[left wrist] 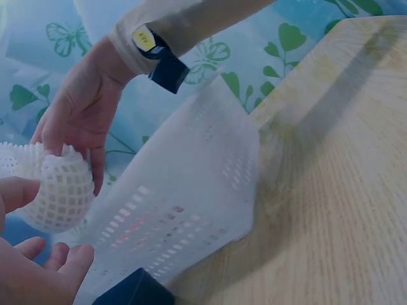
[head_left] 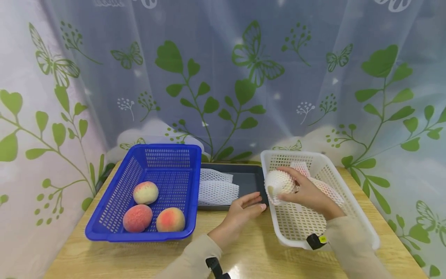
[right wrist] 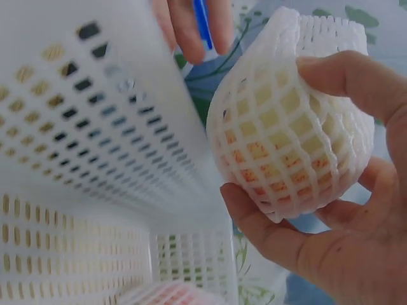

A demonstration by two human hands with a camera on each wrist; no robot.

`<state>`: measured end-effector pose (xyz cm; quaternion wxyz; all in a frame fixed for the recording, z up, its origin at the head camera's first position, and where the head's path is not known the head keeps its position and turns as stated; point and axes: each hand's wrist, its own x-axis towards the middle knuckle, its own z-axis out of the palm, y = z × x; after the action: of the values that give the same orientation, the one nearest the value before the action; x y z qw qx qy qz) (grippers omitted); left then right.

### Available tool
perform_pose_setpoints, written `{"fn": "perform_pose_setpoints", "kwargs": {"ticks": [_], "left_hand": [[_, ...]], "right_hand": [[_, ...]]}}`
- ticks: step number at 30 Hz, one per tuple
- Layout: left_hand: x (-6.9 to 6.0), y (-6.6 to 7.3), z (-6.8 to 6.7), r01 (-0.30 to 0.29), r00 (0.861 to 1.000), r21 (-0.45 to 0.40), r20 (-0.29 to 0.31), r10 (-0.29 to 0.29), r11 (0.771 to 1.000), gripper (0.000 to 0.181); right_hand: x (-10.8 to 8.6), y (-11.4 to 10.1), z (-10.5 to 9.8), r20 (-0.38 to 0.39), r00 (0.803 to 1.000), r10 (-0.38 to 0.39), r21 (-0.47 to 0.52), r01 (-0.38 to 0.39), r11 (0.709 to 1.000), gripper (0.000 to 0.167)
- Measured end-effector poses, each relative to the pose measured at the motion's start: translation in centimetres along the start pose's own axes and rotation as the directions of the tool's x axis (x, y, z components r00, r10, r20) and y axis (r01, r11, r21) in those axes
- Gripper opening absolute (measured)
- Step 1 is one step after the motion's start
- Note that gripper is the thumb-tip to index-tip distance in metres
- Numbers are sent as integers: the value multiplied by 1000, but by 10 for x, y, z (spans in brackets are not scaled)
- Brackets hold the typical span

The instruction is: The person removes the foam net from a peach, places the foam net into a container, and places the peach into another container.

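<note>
My right hand (head_left: 310, 193) grips a peach in a white foam net (head_left: 280, 185) over the left side of the white basket (head_left: 294, 244). In the right wrist view, yellow and red skin shows through the mesh of the netted peach (right wrist: 280, 143), with thumb and fingers around it. My left hand (head_left: 237, 217) reaches toward the basket's left rim with its fingers extended and holds nothing. From the left wrist view, the left fingers lie near the netted peach (left wrist: 60, 194); whether they touch it is unclear. More netted peaches (head_left: 325, 190) lie in the white basket, partly hidden by my right hand.
On the left stands a blue basket (head_left: 167, 155) with three bare peaches (head_left: 170, 219). Between the baskets, a dark tray (head_left: 249, 180) holds white foam nets (head_left: 217, 193). A patterned curtain (head_left: 223, 77) hangs behind the wooden table (head_left: 139, 259).
</note>
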<state>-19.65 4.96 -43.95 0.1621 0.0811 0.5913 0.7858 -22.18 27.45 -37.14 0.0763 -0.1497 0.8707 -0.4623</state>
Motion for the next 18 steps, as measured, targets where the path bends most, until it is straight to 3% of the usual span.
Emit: {"fn": "perform_pose_setpoints", "kwargs": {"ticks": [7, 18], "left_hand": [[-1, 11, -11, -32, 999, -93, 6, 33, 995, 57], [-4, 21, -25, -38, 999, -142, -11, 37, 989, 54]], "right_hand": [[1, -10, 15, 4, 998, -63, 19, 63, 998, 78], [6, -26, 53, -83, 988, -127, -129, 116, 985, 78]]}}
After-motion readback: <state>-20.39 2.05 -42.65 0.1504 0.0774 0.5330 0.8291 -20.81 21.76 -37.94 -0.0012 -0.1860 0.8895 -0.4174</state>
